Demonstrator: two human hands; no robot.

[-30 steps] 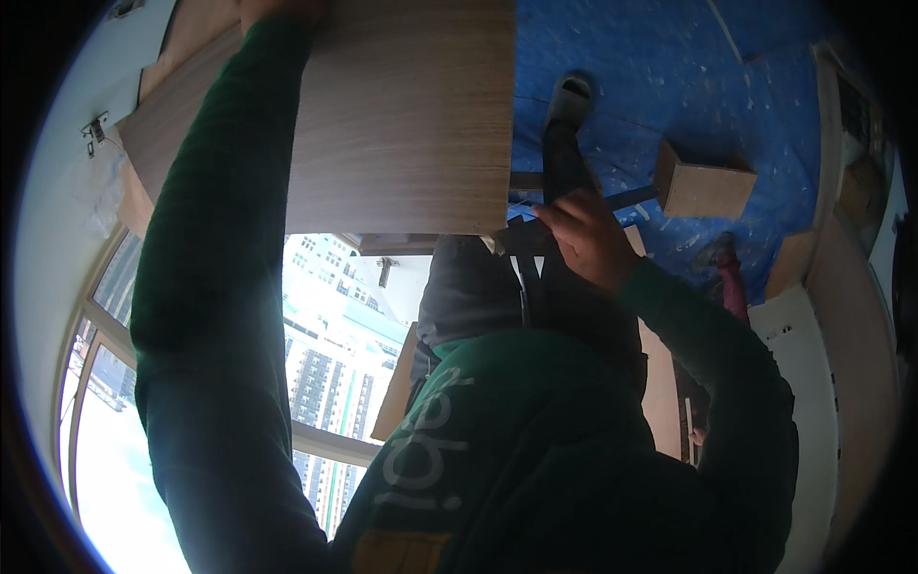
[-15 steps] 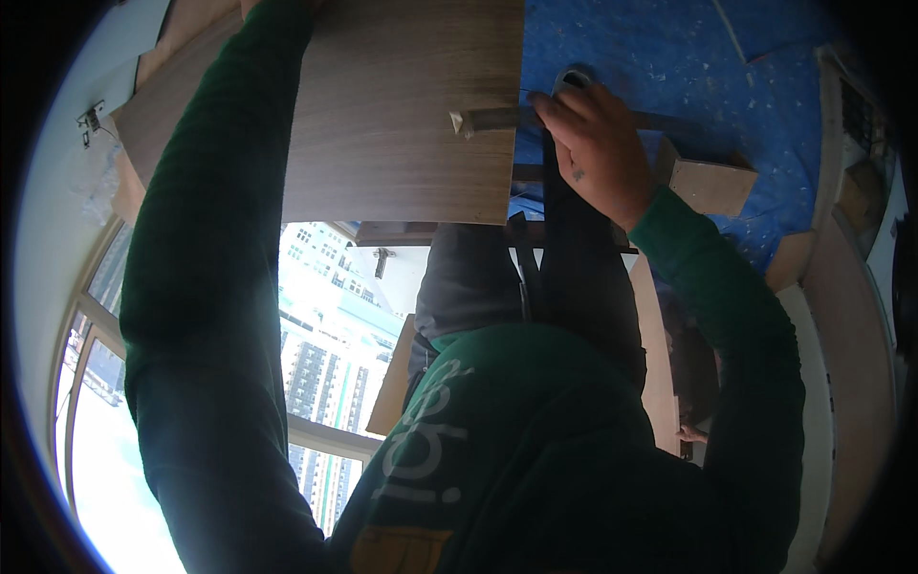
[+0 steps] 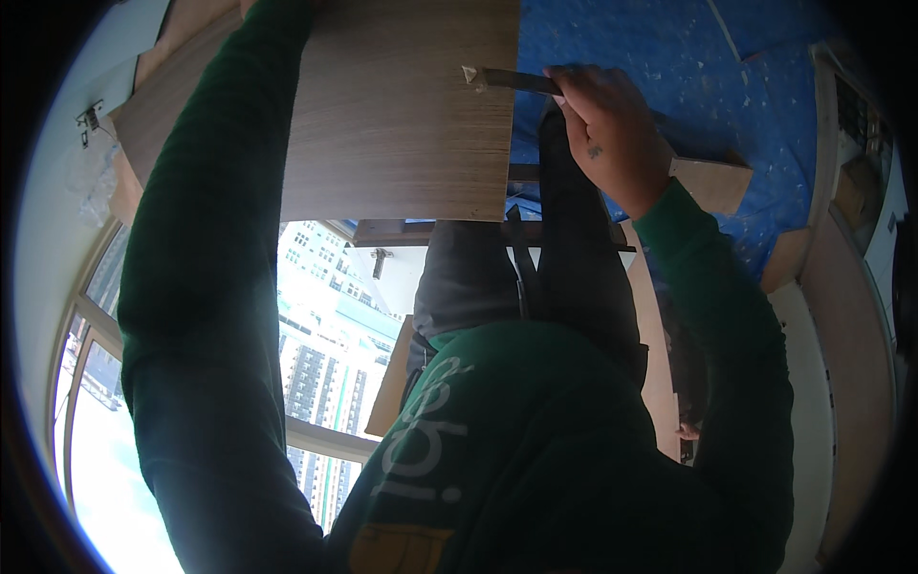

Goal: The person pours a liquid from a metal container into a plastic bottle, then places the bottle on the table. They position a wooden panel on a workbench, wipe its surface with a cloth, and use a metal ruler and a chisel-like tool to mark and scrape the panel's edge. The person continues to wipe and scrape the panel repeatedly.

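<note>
"What do the right fingers (image 3: 578, 88) hold?"
"A dark strip (image 3: 521, 82), its tip left of them, over the wood panel (image 3: 402, 124)."
"And the left hand (image 3: 251, 6)?"
"Mostly cut off; can't tell."

Room that looks mid-fit-out, speckled blue floor sheeting (image 3: 650, 38) at one o'clock, wooden box (image 3: 715, 184) at two, wood-grain panel (image 3: 406, 134) near twelve, hinge (image 3: 89, 120) at ten, window (image 3: 308, 437) facing tower blocks (image 3: 325, 378) at eight
</note>
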